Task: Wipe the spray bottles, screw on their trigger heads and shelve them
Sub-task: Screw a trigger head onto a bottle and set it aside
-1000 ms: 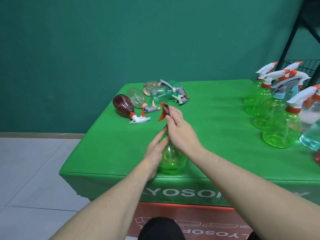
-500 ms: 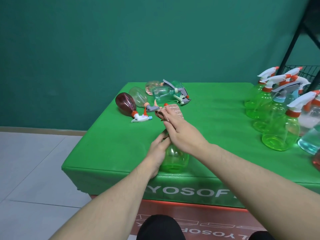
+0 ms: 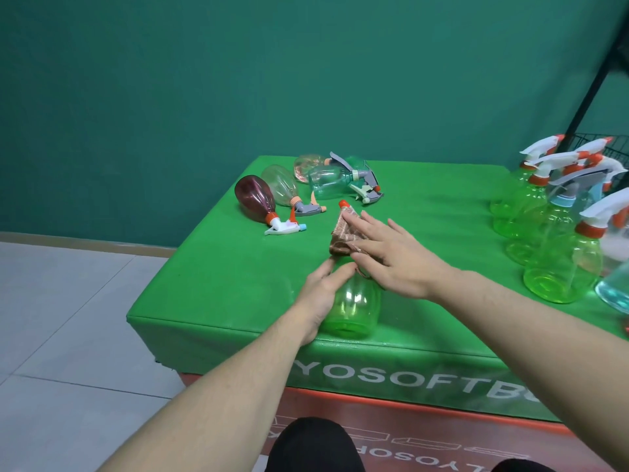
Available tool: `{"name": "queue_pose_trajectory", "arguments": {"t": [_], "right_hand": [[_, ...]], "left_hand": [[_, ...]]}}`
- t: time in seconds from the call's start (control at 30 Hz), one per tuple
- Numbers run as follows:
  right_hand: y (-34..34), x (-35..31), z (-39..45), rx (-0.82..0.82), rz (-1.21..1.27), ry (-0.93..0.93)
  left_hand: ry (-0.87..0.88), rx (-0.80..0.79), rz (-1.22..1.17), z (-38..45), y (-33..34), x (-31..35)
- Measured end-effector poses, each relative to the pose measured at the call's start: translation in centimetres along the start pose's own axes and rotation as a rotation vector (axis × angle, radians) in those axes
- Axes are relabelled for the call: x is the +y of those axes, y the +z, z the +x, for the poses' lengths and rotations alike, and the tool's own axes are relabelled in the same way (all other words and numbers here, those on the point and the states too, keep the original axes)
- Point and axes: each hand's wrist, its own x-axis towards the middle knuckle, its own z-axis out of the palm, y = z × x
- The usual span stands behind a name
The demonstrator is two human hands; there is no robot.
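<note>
A green spray bottle (image 3: 354,301) lies on its side near the front edge of the green table (image 3: 218,287), its head pointing away from me. My left hand (image 3: 320,291) grips the bottle's body from the left, thumb on top. My right hand (image 3: 391,257) lies over the neck with fingers stretched out flat, pressing a brown cloth (image 3: 342,233) onto the trigger head. Only the head's orange nozzle tip (image 3: 343,203) pokes out beyond the cloth.
Several capped bottles lie at the table's far left: a maroon one (image 3: 255,197), a clear one (image 3: 280,182), a pinkish one (image 3: 306,166) and a teal one (image 3: 328,182). Upright green bottles (image 3: 561,267) crowd the right side. A black shelf frame (image 3: 592,83) stands behind them.
My right hand has gone from curled around the cloth at the trigger head to fingers flat over it. The cloth now covers the head. My left hand keeps its hold on the bottle.
</note>
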Motion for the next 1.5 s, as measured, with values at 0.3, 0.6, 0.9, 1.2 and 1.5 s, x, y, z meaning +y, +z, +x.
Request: {"name": "queue_pose_trajectory", "arguments": {"t": [0.3, 0.6, 0.9, 1.2, 1.5], "right_hand": [[-0.8, -0.3, 1.6, -0.036, -0.209, -0.071], [1.0, 0.5, -0.7, 0.110, -0.034, -0.167], [3.1, 0.4, -3.1, 0.331, 0.508, 0.249], [2.0, -2.2, -0.2, 0.283, 0.752, 0.761], [1.2, -3.0, 2.8, 0.336, 1.223, 0.962]], "left_hand": [[-0.004, 0.037, 0.073, 0.0, -0.1, 0.0], [0.033, -0.007, 0.027, -0.8, 0.3, 0.7], [0.022, -0.007, 0.070, -0.7, 0.2, 0.8], [0.003, 0.052, 0.013, -1.3, 0.2, 0.5], [0.031, 0.032, -0.013, -1.1, -0.1, 0.3]]}}
